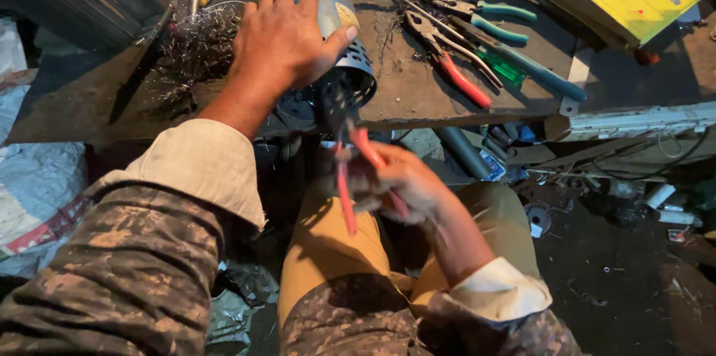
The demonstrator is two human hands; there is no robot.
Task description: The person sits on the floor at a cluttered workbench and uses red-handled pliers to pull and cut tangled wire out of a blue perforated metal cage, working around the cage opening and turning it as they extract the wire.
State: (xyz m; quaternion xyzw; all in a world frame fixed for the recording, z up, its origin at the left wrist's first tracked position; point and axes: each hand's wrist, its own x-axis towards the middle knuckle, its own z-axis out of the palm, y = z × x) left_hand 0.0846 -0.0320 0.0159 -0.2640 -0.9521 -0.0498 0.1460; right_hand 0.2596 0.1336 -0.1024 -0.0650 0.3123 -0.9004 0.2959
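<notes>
Right hand (395,184) closed on red-handled pliers (350,169), image blurred, jaws up inside open end of grey motor housing (347,58). Left hand (287,39) clamped over housing, pinning it on its side at workbench (418,91) edge. Loose wire strands (198,46) lie beside it; judged partly stripped, more wire likely inside. Spare pliers (447,61) beyond, untouched.
</notes>
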